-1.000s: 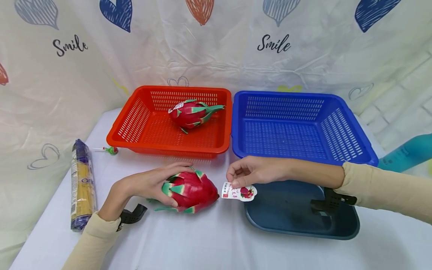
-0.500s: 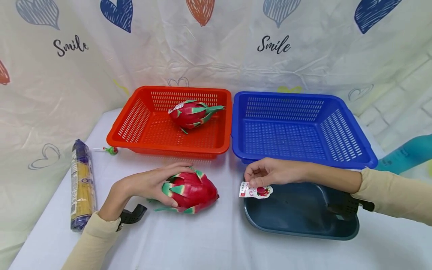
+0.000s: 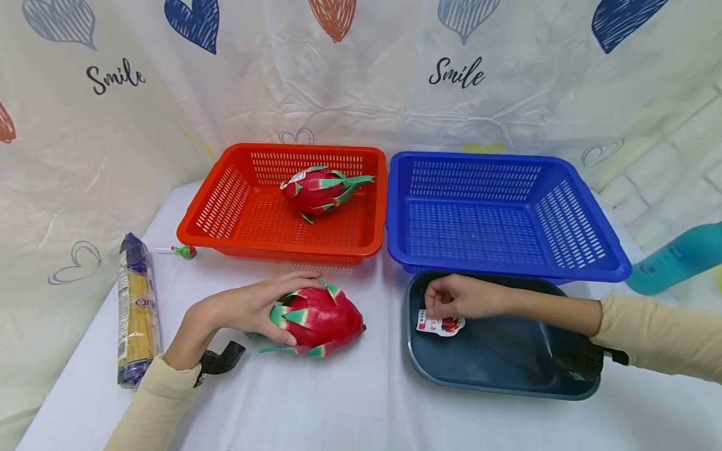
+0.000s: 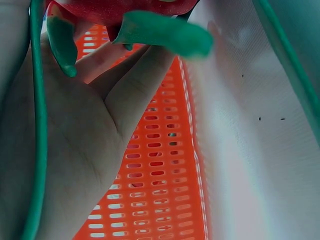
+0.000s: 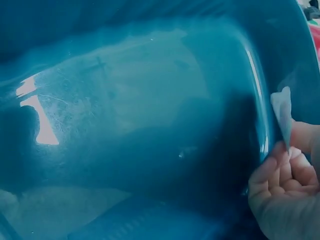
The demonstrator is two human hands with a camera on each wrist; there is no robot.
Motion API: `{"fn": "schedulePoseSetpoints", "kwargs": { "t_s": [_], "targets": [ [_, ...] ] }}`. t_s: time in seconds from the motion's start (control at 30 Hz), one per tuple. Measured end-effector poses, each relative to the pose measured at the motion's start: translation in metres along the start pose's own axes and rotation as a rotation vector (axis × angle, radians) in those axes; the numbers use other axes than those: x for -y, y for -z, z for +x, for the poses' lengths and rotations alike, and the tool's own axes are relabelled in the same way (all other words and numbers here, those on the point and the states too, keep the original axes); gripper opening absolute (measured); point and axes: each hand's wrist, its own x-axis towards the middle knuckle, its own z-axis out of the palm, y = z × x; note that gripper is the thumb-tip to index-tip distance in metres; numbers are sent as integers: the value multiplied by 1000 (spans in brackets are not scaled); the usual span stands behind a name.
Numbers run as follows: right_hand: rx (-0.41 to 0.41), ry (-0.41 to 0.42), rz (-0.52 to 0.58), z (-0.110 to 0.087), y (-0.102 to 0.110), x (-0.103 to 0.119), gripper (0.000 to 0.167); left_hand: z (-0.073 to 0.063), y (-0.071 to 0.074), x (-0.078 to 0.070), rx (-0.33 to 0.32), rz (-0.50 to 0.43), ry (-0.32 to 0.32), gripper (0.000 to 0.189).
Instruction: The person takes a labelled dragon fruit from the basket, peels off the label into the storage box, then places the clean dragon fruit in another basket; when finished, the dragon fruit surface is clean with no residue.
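Note:
A red dragon fruit [image 3: 337,321] with green scales lies on the white table at centre left. My left hand [image 3: 248,310] holds it from the left, fingers over the top and thumb along the near side. In the left wrist view only the fruit's red underside [image 4: 130,11] and some green tips show above the palm. Between thumb and fingers of my right hand [image 3: 468,297] is a small paper label [image 3: 442,326] with a fruit picture. This hand is over the left end of a dark teal tub [image 3: 502,363]. The right wrist view shows the label [image 5: 283,107] edge-on beside the tub wall.
Behind stand a red basket [image 3: 225,244], with another labelled dragon fruit [image 3: 316,191] in it, and a blue basket [image 3: 612,269]. A pack of pasta [image 3: 138,310] and a lollipop [image 3: 185,252] lie at left. A teal bottle [image 3: 677,258] is at far right.
My right hand has carried the label rightward, away from the dragon fruit's tip, and down over the tub. The left hand and its fruit have stayed in place.

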Motion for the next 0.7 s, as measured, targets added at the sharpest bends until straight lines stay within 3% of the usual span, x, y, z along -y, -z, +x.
{"fn": "schedulePoseSetpoints", "kwargs": {
  "t_s": [0.37, 0.7],
  "targets": [
    [-6, 7, -22, 0, -7, 0, 12, 0, -1, 1, -2, -14, -4, 86],
    [-41, -12, -132, -4, -13, -6, 10, 0, 0, 2, 5, -8, 7, 88]
  ]
}}
